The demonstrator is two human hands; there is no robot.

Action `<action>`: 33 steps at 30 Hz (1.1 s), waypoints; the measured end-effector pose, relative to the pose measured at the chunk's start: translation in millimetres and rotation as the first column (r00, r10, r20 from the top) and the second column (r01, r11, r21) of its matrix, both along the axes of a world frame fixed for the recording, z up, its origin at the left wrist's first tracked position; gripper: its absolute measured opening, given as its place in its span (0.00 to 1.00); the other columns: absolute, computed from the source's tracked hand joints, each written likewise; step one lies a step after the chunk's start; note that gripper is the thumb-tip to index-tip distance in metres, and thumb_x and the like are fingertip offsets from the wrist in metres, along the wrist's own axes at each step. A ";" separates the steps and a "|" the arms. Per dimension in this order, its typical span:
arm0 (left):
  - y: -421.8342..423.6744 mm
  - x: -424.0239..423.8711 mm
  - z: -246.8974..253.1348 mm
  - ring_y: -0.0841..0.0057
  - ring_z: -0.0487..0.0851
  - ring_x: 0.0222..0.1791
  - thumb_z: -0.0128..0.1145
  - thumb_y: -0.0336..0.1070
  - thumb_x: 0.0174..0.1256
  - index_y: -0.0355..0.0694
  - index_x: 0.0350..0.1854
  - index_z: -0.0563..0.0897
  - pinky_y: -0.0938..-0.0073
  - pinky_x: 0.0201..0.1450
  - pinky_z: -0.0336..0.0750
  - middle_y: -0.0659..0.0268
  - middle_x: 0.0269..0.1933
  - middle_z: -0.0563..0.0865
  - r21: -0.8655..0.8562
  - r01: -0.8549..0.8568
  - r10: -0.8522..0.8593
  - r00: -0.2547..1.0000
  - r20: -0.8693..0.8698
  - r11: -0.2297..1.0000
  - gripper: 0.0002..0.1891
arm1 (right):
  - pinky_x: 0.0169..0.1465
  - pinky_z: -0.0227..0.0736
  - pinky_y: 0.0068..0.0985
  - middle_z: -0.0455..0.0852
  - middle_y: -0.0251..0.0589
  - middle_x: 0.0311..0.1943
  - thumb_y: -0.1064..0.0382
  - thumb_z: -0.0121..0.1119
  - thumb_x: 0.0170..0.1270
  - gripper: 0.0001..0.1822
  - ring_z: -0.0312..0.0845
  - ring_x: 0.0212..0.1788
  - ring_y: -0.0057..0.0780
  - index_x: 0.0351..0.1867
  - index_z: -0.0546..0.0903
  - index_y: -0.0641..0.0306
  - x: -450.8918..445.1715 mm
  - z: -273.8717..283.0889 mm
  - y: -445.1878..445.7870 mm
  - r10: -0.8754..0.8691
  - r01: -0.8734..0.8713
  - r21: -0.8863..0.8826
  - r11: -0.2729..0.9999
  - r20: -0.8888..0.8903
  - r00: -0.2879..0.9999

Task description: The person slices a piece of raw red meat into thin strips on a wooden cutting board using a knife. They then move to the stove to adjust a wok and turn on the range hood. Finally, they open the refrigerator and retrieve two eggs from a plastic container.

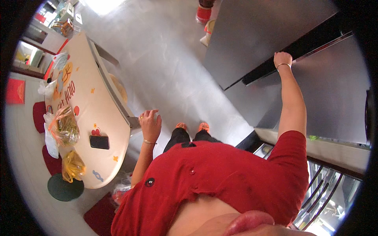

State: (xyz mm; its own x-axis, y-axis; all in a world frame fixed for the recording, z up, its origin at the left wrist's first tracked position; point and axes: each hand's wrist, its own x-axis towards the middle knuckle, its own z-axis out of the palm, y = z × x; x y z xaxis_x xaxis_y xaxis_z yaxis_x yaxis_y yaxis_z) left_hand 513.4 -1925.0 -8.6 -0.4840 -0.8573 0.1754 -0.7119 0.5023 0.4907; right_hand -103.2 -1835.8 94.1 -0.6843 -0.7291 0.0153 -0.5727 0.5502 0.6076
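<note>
My right hand [283, 59] is curled at the dark recess between two large grey panels, gripping the edge of the lower panel [327, 88]; they look like refrigerator doors, and my fingertips are hidden. The upper panel [251, 35] lies beyond the recess. My left hand [150, 125], with a ring and a bracelet, hangs beside the rounded table's edge, fingers loosely apart and holding nothing. On the pale printed tabletop [97, 118] lie a dark smartphone [99, 142], a clear bag of greenish-brown food [67, 126] and a knotted yellow plastic bag [73, 166].
Dark red seats [52, 159] and a round dark green stool [65, 187] stand by the table's far side. Grey floor [165, 65] runs between table and panels. At the top are a red shoe-like item [203, 14] and a can [210, 26]. Window bars [319, 188] are at lower right.
</note>
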 end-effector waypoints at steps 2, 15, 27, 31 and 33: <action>-7.8 0.4 -5.0 0.60 0.76 0.48 0.60 0.34 0.55 0.45 0.43 0.82 0.58 0.56 0.65 0.61 0.42 0.82 0.031 0.009 -0.010 0.999 0.033 0.999 0.12 | 0.39 0.81 0.35 0.89 0.45 0.35 0.63 0.51 0.62 0.13 0.87 0.40 0.40 0.30 0.89 0.59 24.2 -4.8 3.8 0.060 -0.061 0.015 0.998 0.047 0.997; -60.5 -37.7 -31.2 0.58 0.78 0.47 0.60 0.33 0.55 0.44 0.45 0.82 0.59 0.53 0.68 0.61 0.41 0.84 0.116 0.391 -0.380 0.919 -0.107 0.913 0.13 | 0.32 0.79 0.37 0.85 0.44 0.23 0.55 0.53 0.65 0.18 0.83 0.27 0.41 0.20 0.82 0.60 264.1 14.4 128.2 0.140 -0.092 -0.199 0.976 0.241 0.960; -59.4 -86.5 -64.5 0.63 0.80 0.43 0.59 0.32 0.56 0.43 0.42 0.82 0.63 0.51 0.70 0.62 0.38 0.85 0.190 0.616 -0.599 0.788 -0.144 0.765 0.11 | 0.64 0.65 0.49 0.65 0.44 0.68 0.48 0.40 0.74 0.23 0.65 0.66 0.42 0.63 0.70 0.53 395.6 -172.5 396.0 0.466 0.884 0.375 -0.280 0.858 -0.216; -49.4 -138.5 -64.4 0.64 0.81 0.43 0.58 0.33 0.57 0.42 0.42 0.82 0.63 0.51 0.70 0.61 0.38 0.85 0.230 0.697 -0.690 0.713 -0.126 0.679 0.10 | 0.73 0.41 0.56 0.55 0.37 0.75 0.43 0.31 0.73 0.30 0.44 0.77 0.40 0.73 0.57 0.49 409.0 -185.8 411.3 0.671 0.592 0.456 -0.664 0.713 0.204; -44.4 -168.1 -71.3 0.64 0.81 0.43 0.57 0.33 0.57 0.41 0.42 0.82 0.63 0.51 0.70 0.61 0.38 0.85 0.255 0.731 -0.727 0.674 -0.129 0.633 0.10 | 0.74 0.40 0.56 0.56 0.37 0.74 0.39 0.31 0.72 0.33 0.43 0.77 0.40 0.73 0.57 0.49 422.7 -201.1 432.7 0.651 0.559 0.408 -0.722 0.674 0.349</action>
State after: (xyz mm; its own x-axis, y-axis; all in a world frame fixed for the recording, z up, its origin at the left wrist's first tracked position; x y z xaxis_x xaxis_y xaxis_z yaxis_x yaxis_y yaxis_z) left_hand 345.2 -1969.4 -79.9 -0.9714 -0.2373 0.0116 -0.1639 0.7048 0.6902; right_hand 319.6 -1403.0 -107.0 -0.6353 0.0842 -0.7677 0.5646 -0.6276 -0.5361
